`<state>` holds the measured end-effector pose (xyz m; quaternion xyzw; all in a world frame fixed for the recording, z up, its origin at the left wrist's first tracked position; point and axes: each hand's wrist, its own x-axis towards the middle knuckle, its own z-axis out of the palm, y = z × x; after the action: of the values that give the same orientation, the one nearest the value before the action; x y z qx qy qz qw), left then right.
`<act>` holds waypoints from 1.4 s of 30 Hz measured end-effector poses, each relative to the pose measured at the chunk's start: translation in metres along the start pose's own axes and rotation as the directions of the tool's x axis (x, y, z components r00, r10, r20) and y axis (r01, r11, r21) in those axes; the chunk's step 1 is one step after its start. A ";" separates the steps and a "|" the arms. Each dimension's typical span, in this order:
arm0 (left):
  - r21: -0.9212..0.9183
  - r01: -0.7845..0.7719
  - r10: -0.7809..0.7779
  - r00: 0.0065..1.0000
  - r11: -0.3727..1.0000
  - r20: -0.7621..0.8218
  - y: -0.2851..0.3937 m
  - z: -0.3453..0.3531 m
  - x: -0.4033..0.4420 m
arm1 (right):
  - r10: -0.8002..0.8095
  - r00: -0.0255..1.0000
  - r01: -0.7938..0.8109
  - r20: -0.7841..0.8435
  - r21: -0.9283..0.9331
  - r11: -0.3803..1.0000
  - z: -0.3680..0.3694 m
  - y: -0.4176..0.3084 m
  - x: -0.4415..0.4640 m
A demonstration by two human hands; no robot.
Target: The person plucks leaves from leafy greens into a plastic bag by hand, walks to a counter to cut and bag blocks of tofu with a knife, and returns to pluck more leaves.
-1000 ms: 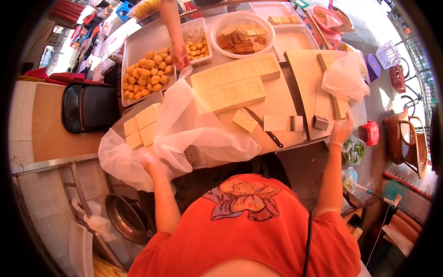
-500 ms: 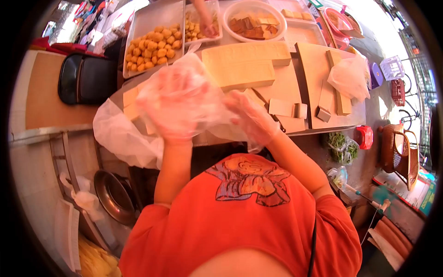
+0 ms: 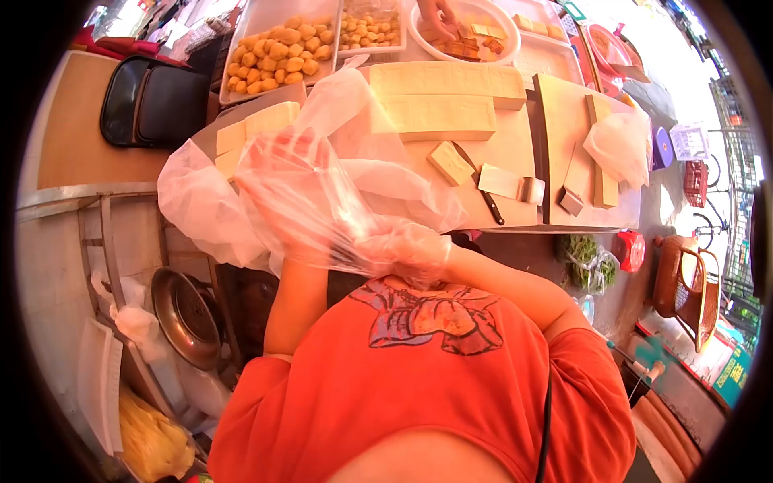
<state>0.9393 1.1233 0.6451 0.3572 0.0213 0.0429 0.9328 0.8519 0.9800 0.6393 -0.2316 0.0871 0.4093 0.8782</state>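
Observation:
A clear plastic bag (image 3: 342,213) is stretched over my left hand (image 3: 290,177), whose fingers look spread inside it. My right hand (image 3: 411,248), in a thin clear glove, grips the bag's edge near my chest and draws it taut. Behind and beneath the hands lies more crumpled clear plastic (image 3: 197,197). Beyond them, pale tofu blocks (image 3: 435,117) rest on the wooden board (image 3: 511,153). A small cut tofu piece (image 3: 450,163), a black-handled knife (image 3: 491,208) and a flat metal scraper (image 3: 507,185) lie to the right of my hands.
Along the back stand a tray of fried golden balls (image 3: 278,56), a tray of smaller pieces (image 3: 370,28) and a white bowl (image 3: 515,48) of browned slabs. Another person's hand (image 3: 439,20) reaches into the bowl. A black chair (image 3: 173,105) stands left; a metal basin (image 3: 185,314) sits below.
My right hand has moved left and down toward my chest, pulling the plastic tight over my left hand. The other person's hand has gone from the small-pieces tray to the bowl.

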 end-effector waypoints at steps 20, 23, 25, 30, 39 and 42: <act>-0.117 0.201 -0.187 0.975 0.973 0.123 -0.005 -0.007 0.014 | -0.875 0.412 -0.711 -0.253 -0.689 -0.136 -0.209 0.029 -0.100; -0.036 0.199 -0.194 0.974 0.979 0.118 -0.015 0.004 0.014 | -0.855 0.310 -0.760 -0.416 -0.649 0.040 -0.229 0.032 -0.079; -0.045 0.250 -0.243 0.962 0.967 0.120 -0.012 0.011 0.012 | -0.818 0.362 -0.749 -0.447 -0.661 0.029 -0.209 0.022 -0.082; -0.057 0.280 -0.273 0.956 0.958 0.110 -0.008 0.003 0.013 | -0.745 0.416 -0.677 -0.522 -0.724 0.129 -0.193 0.025 -0.091; -0.074 0.301 -0.293 0.950 0.951 0.107 -0.001 -0.044 0.019 | -0.793 0.279 -0.622 -0.542 -0.731 0.281 -0.145 0.002 -0.177; -0.105 0.327 -0.318 0.944 0.939 0.093 0.000 -0.036 0.017 | -0.767 0.129 -0.380 -0.629 -0.746 0.547 -0.137 -0.023 -0.192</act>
<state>0.9535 1.1485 0.6178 0.2942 0.0421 -0.1227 0.9469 0.7500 0.7714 0.5932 -0.8091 0.3942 -0.0030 0.4358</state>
